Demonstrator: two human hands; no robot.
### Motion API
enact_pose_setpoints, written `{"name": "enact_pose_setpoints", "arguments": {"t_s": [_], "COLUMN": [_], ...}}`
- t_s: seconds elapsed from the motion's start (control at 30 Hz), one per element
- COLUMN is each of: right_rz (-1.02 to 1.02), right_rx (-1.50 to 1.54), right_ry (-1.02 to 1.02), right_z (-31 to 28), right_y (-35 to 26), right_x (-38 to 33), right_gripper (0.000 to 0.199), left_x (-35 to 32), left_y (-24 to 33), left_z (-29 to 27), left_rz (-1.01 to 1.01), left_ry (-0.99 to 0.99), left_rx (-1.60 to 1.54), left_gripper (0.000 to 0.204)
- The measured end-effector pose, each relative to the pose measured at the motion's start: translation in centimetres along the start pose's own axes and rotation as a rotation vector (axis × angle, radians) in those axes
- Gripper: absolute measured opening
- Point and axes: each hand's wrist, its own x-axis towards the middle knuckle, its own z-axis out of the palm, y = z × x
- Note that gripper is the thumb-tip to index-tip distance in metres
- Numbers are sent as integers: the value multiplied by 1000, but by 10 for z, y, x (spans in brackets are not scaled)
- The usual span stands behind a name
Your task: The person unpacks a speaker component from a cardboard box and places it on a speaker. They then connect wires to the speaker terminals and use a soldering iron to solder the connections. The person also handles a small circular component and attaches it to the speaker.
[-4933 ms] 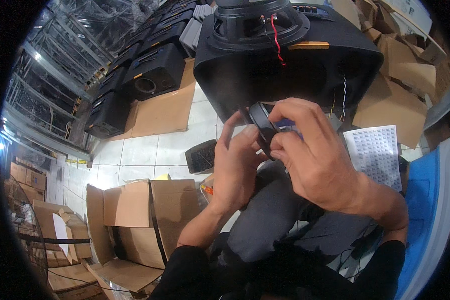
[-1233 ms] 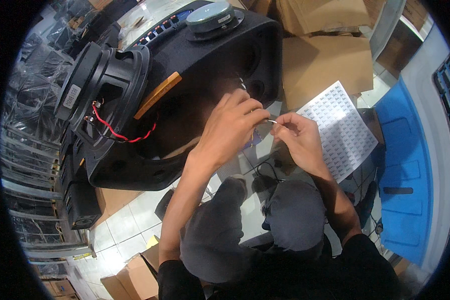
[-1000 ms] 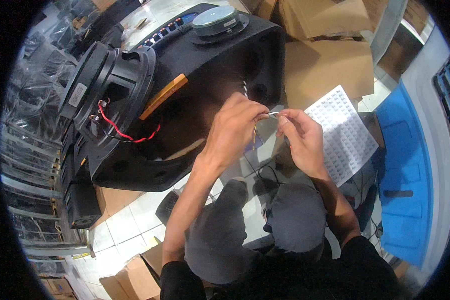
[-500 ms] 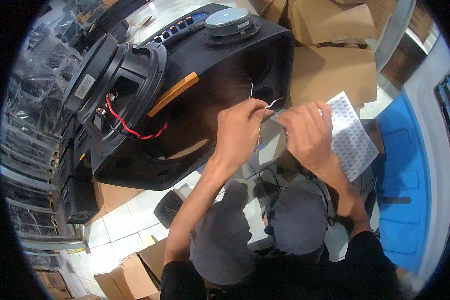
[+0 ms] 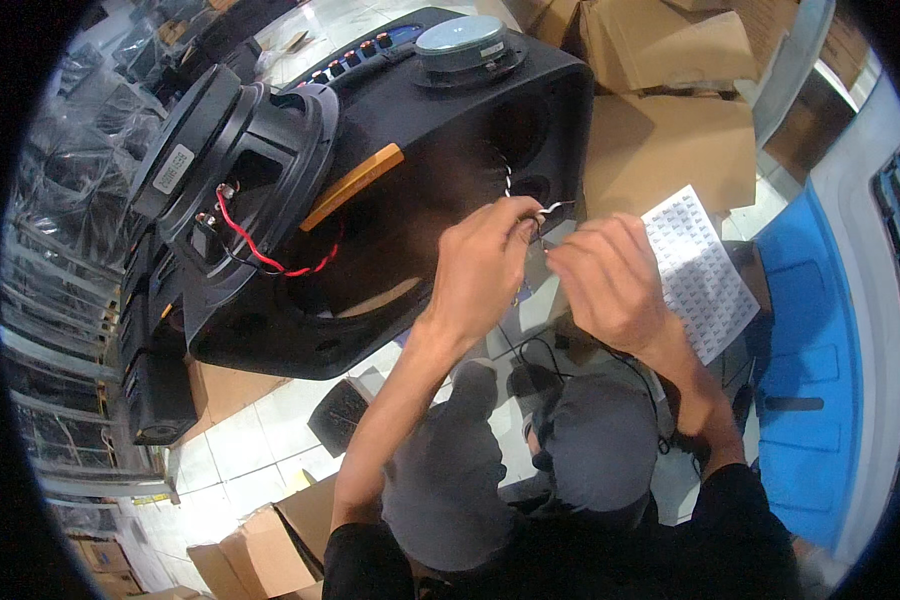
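Note:
A large black speaker cabinet (image 5: 440, 130) lies on its side in front of me. A big round speaker driver (image 5: 225, 165) leans out of it at the left, with a red twisted wire (image 5: 270, 255) running into the cabinet. My left hand (image 5: 480, 265) pinches the end of a thin white wire (image 5: 535, 210) at the cabinet's opening. My right hand (image 5: 605, 280) is close beside it, fingers closed on the same wire ends. A twisted black-and-white wire (image 5: 505, 180) hangs just above the hands.
A white sheet of small printed labels (image 5: 700, 270) lies to the right on brown cardboard boxes (image 5: 670, 150). A blue plastic surface (image 5: 810, 400) is at the right edge. More black speaker boxes (image 5: 155, 390) and cardboard (image 5: 270, 530) stand at the left and below. My knees (image 5: 530, 470) are under the hands.
My view has shifted so the cabinet and driver sit higher and more to the right. Both hands stay together on the wire ends, now slightly higher by the cabinet's opening.

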Motion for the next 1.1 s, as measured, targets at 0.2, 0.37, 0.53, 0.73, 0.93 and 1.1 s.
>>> {"name": "enact_pose_setpoints", "arguments": {"t_s": [0.2,0.37,0.53,0.73,0.93,1.1], "right_rz": [745,758,491,149,-4,519], "right_rx": [479,566,361,-32,-81,349], "right_ry": [69,17,12,36,67,19], "right_z": [11,4,-4,9,13,2], "right_y": [8,5,1,8,13,13], "right_x": [-20,-18,-18,-21,-29,-17], "right_gripper": [17,22,35,35,21,12], "left_x": [-7,-7,-8,-8,-8,-8], "left_y": [1,-2,-4,-5,-6,-11], "left_z": [7,2,3,3,1,0], "left_rz": [-286,-261,-204,-201,-150,-45], "left_ry": [110,62,35,24,18,6], "left_rx": [-677,-549,-411,-355,-328,-309], "left_gripper": [14,17,16,14,15,16]}}
